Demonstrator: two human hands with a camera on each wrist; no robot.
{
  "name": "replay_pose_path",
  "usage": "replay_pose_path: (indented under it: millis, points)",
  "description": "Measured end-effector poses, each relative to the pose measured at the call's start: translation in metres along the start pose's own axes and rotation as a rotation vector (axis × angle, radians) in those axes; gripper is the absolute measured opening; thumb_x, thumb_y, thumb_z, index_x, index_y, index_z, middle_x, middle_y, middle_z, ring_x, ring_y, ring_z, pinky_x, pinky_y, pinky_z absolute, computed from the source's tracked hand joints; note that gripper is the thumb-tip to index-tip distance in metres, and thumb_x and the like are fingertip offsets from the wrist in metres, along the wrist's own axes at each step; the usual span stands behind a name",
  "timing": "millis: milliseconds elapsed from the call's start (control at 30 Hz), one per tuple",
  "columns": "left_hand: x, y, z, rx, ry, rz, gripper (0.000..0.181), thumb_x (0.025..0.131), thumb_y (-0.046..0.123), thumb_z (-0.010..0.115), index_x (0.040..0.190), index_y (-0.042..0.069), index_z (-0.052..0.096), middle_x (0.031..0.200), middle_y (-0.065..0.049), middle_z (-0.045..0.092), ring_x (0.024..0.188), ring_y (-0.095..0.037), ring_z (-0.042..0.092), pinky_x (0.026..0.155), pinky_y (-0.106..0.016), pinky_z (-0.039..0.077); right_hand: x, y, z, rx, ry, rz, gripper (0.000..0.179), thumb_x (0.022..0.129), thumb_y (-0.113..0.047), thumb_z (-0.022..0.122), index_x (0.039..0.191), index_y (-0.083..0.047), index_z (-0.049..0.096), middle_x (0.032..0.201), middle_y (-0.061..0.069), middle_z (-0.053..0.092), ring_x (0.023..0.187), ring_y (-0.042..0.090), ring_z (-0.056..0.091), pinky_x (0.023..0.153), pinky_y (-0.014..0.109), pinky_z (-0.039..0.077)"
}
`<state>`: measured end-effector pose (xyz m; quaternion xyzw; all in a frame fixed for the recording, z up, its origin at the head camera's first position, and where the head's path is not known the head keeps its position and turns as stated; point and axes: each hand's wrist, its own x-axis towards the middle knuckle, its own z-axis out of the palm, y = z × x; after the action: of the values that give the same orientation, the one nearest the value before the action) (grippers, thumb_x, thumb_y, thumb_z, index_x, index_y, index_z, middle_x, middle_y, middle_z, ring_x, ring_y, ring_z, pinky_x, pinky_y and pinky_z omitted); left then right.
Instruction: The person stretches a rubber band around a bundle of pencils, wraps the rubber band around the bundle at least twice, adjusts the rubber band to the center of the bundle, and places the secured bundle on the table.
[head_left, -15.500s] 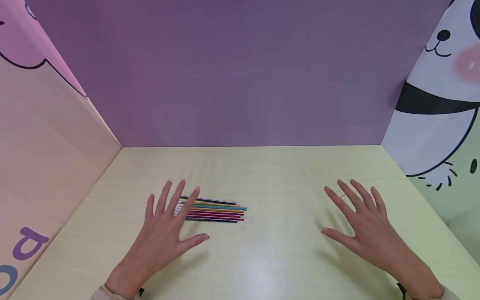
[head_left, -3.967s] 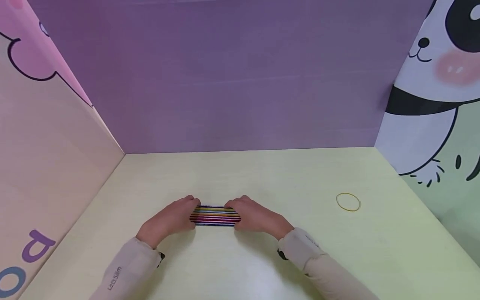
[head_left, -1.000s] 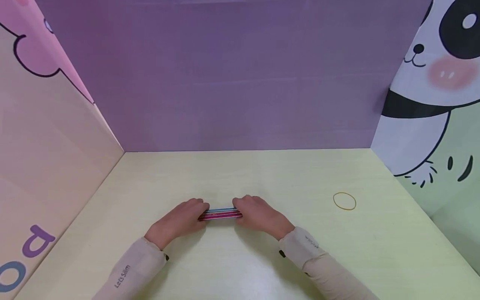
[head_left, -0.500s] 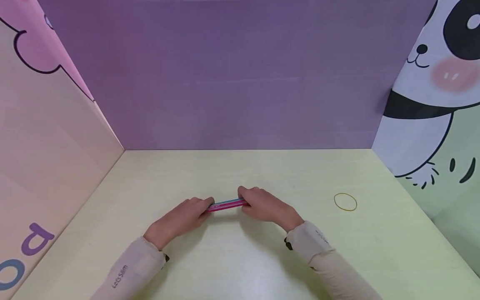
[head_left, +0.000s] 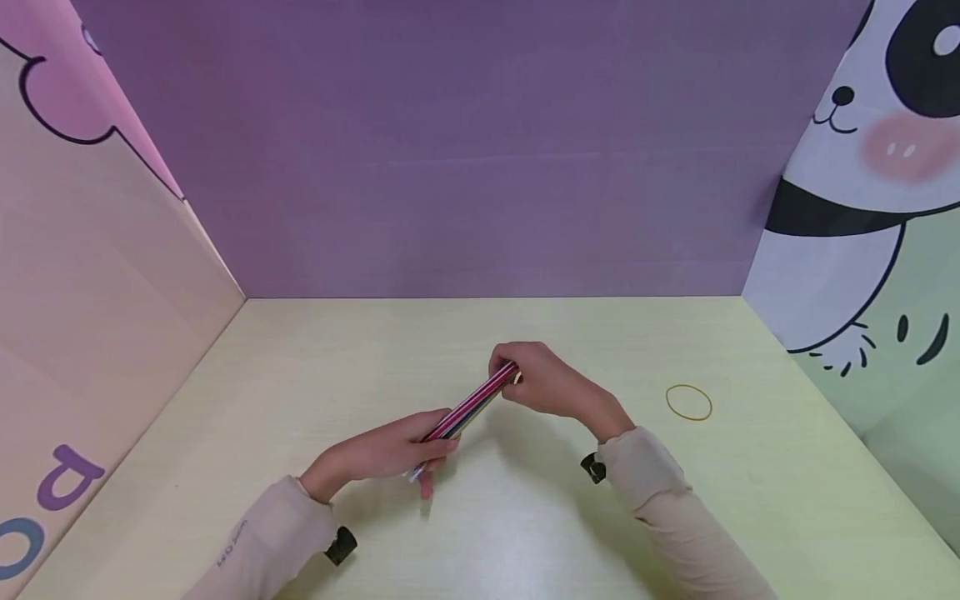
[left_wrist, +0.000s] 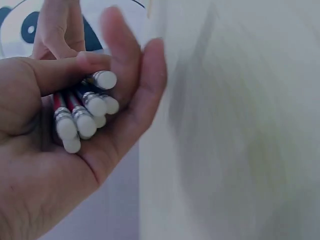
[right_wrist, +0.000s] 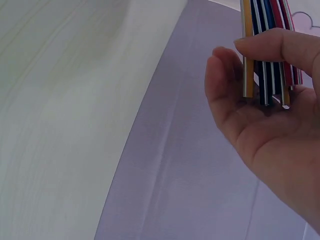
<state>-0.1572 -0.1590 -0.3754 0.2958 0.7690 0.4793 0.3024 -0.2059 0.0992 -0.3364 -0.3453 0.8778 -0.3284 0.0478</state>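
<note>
A bundle of several coloured pencils [head_left: 474, 403] hangs above the table, slanting up to the right in the head view. My left hand [head_left: 390, 446] holds its lower end, thumb across the pencils; some of its fingers are blurred. White eraser tips [left_wrist: 65, 128] poke out unevenly from that palm in the left wrist view. At the upper end, my right hand [head_left: 551, 382] grips the pencils between thumb and curled fingers. Yellow, dark blue and red pencil shafts [right_wrist: 248, 75] run past the right thumb in the right wrist view, their flat ends at staggered heights.
A thin yellow rubber band [head_left: 697, 420] lies on the pale table [head_left: 337, 342], right of the hands. A purple wall [head_left: 480, 167] closes off the back. Printed side panels with cartoon animals stand at left and right.
Half a second ago the bundle was nearly level between both hands. Its right end has since risen with the right hand, and the left hand has turned palm inward.
</note>
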Motion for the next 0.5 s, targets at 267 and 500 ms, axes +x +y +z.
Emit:
replay_pose_path:
  millis: [267,500]
  points:
    - [0.005,-0.003,0.005,-0.256,-0.081,-0.004,0.038,0.106,0.026,0.05,0.119,-0.009,0.042,0.076,-0.003,0.044,0.062,-0.02,0.066,0.072,-0.041,0.058,-0.003,0.003,-0.012,0.353,-0.053,0.022,0.029,0.087,-0.008,0.071,0.114,-0.014,0.064,0.106,0.006,0.065,0.091,0.019,0.064,0.083,0.035,0.055]
    - [0.009,-0.004,0.012,-0.31,-0.087,0.007,0.035,0.106,0.026,0.049,0.111,-0.008,0.042,0.077,-0.003,0.044,0.059,-0.017,0.058,0.071,-0.049,0.059,0.001,0.008,-0.005,0.392,0.031,0.083,0.02,0.095,-0.033,0.068,0.107,-0.017,0.068,0.106,0.001,0.068,0.089,0.021,0.066,0.08,0.036,0.054]
